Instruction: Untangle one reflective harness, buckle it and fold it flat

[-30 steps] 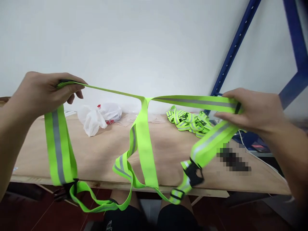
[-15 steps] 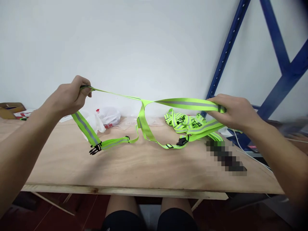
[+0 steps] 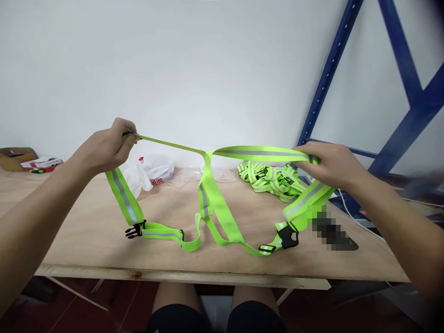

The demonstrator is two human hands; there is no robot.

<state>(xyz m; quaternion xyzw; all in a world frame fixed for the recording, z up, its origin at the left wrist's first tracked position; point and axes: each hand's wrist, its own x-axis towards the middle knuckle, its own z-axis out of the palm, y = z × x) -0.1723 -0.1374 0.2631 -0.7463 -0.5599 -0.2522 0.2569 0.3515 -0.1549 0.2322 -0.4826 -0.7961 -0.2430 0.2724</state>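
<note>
A neon-green reflective harness [image 3: 222, 199] with grey stripes is stretched in the air between my two hands. My left hand [image 3: 116, 143] pinches one shoulder strap near a black slider. My right hand [image 3: 328, 162] grips the other strap, fingers closed round it. From the middle, the straps meet and the lower part sags over the table. A black prong buckle [image 3: 135, 229] dangles under my left hand, unclipped. Its black socket half [image 3: 288, 236] hangs below my right hand, beside a small slider [image 3: 267, 248].
Behind the harness, a heap of similar green straps [image 3: 270, 178] lies on the wooden table [image 3: 83, 240]. White plastic bags [image 3: 152, 171] and a cardboard box [image 3: 17, 159] stand along the wall. A blurred dark object [image 3: 336, 236] lies at right, near a blue metal frame [image 3: 326, 74].
The harness's lower straps and both buckle halves have swung lower and nearer to me. Both hands have sunk slightly, still holding the straps.
</note>
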